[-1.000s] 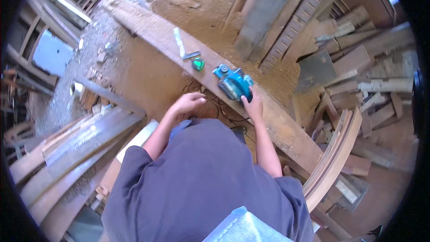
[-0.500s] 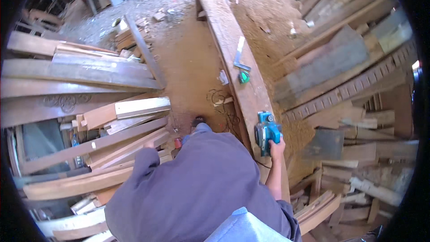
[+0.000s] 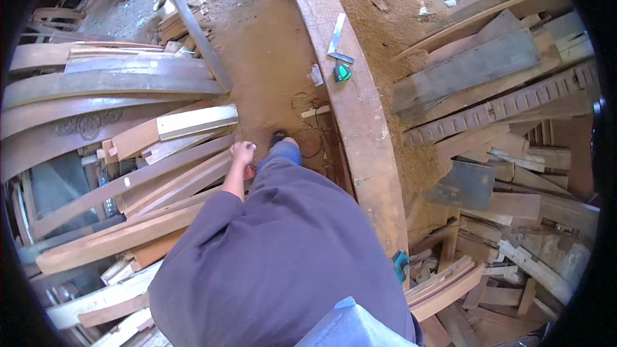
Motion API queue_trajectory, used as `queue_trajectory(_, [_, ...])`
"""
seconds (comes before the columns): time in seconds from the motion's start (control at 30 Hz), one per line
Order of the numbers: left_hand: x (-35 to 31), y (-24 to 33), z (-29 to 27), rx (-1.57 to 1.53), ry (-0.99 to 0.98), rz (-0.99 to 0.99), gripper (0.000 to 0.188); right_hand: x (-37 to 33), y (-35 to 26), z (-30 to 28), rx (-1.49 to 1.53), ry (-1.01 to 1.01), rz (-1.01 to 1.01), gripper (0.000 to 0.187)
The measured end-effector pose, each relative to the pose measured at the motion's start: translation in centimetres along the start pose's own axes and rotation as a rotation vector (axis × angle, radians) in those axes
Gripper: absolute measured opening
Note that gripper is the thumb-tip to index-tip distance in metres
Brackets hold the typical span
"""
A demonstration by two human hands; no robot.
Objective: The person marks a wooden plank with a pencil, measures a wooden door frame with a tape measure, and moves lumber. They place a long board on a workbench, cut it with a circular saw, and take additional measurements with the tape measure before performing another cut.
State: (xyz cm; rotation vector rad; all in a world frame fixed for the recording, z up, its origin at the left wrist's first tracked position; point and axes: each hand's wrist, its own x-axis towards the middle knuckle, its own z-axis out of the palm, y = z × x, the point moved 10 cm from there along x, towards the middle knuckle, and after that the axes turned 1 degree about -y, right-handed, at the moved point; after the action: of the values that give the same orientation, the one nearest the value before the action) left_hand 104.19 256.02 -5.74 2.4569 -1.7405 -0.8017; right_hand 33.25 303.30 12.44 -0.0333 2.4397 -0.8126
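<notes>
A long wooden plank (image 3: 373, 154) is seen running from the top centre of the frame down to the lower right, its worn brown face dusted with shavings at the upper end. On its upper part a metal square (image 3: 335, 35) is laid, with a green and black tape measure (image 3: 342, 73) just beside it. A teal power planer (image 3: 400, 267) is placed at the plank's lower end, lower right of the frame, and is partly covered by the dark shirt (image 3: 276, 244). The right hand is hidden, so its state cannot be told. The left hand (image 3: 242, 153) is held left of centre, near the stacked timber, with fingers loosely bent; whether it is fully closed or anything is gripped cannot be told.

The brown floor (image 3: 257, 45) is strewn with rubble toward the upper left, and a dark cable (image 3: 310, 148) is coiled beside the plank. Sawdust (image 3: 366, 19) is heaped along the plank's right side. The left of the frame is filled with stacked boards (image 3: 128, 83), one of them carved with scrolls. On the right, a notched beam (image 3: 501, 108), a dark square panel (image 3: 461, 184) and jumbled offcuts (image 3: 508, 209) are piled.
</notes>
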Motion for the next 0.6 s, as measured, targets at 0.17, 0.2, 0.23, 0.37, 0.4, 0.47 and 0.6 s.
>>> queue_trajectory(0.17, [5.3,4.0,-4.0,-0.078,-0.076,0.009,0.037,-1.4,2.2,-2.8,-0.118,0.211,0.123,0.051])
queue_trajectory(0.2, [6.5,4.6,-4.6,-0.046,-0.083,0.018,0.037,-1.9,2.1,-3.2,-0.147,0.258,0.153,0.052])
queue_trajectory(0.23, [7.5,3.3,-4.2,-0.042,-0.092,0.021,0.037,-2.1,1.8,-3.7,-0.193,0.303,0.172,0.052])
queue_trajectory(0.37, [9.8,-3.4,-0.7,0.039,-0.332,-0.035,0.047,-3.1,-2.0,-4.7,-0.446,0.592,0.262,0.055])
queue_trajectory(0.4, [11.0,-5.5,-0.2,0.077,-0.378,0.001,0.049,-3.8,-3.5,-4.5,-0.514,0.696,0.286,0.056])
queue_trajectory(0.47, [11.7,-8.4,0.0,0.123,-0.515,-0.01,0.048,-5.0,-8.4,-3.2,-0.643,0.955,0.26,0.057])
queue_trajectory(0.6, [16.3,-13.8,-3.7,-0.089,-0.665,-0.145,0.044,-2.5,-22.0,11.6,-0.72,1.007,-0.289,0.06])
